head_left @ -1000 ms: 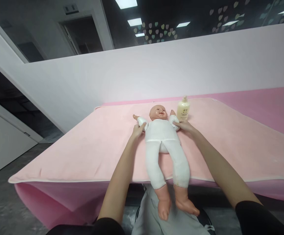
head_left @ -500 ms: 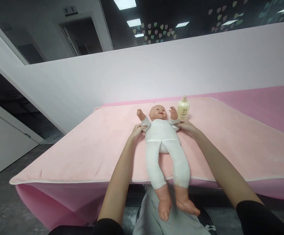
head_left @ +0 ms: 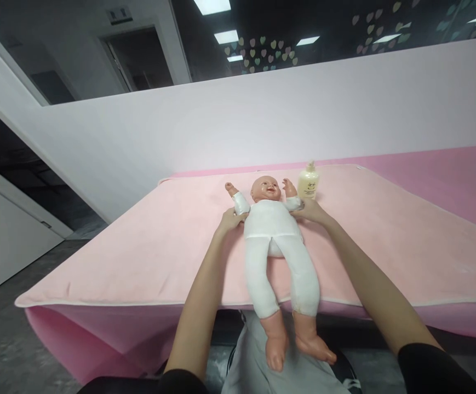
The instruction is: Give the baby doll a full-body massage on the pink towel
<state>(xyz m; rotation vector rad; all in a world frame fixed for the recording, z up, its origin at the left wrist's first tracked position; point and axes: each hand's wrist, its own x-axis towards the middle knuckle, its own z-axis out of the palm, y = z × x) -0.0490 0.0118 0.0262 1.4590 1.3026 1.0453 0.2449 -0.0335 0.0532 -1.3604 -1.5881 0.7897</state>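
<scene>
A baby doll (head_left: 265,219) in a white cloth body lies on its back, head toward the wall and bare feet over the front edge of the table. Both its forearms are raised beside the head. My left hand (head_left: 231,220) is closed around the doll's arm on the left, near the elbow, with the thumb toward the torso. On the other side, my right hand (head_left: 312,211) grips the doll's arm on the right, its fingers partly hidden behind the sleeve. Just beyond that hand stands a pale yellow pump bottle (head_left: 308,183).
A pink padded cover (head_left: 147,257) with white piping lies over the table. Behind it rises a white wall (head_left: 238,120) with a dark window above. A doorway opens at the far left. My legs are under the front edge.
The doll's arm on the left has swung a little outward, and my left hand has shifted closer to the torso. My right hand has shifted slightly around the other arm.
</scene>
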